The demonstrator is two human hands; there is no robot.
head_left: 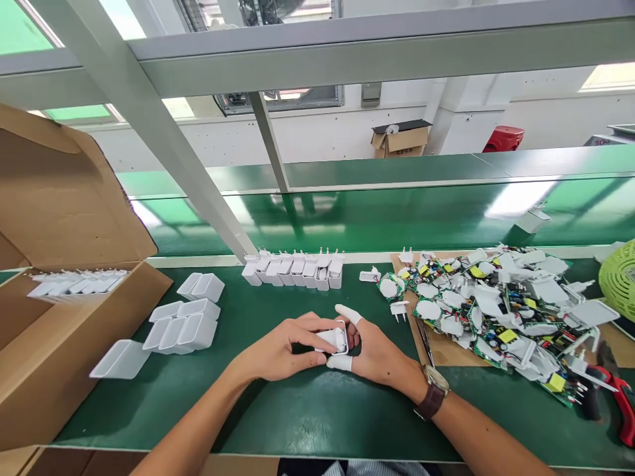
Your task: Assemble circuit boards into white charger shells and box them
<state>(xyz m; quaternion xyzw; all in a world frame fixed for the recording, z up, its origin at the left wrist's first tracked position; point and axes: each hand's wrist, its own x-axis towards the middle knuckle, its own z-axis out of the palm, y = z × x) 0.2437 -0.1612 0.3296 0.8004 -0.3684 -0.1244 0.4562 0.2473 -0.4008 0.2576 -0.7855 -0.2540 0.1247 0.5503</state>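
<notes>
Over the middle of the green bench, my left hand (305, 342) and my right hand (370, 347) meet around a small white plastic charger casing (338, 338). The left fingers lie across its near side and press on it. My right hand, with white finger cots on thumb and forefinger, grips the casing's right end; some of those fingers are hidden behind it. A row of white plug chargers (297, 270) stands beyond my hands. To the left sit several open white casings (191, 324) and a single one (120, 360) apart from them.
An open cardboard box (99, 324) with white parts stands at the left. Circuit boards and white parts pile up (489, 301) on cardboard at the right, beside red-handled pliers (620, 403) and a lime-green basket (620, 281). A green conveyor belt (397, 215) runs behind the bench, under a slanting metal post (169, 145).
</notes>
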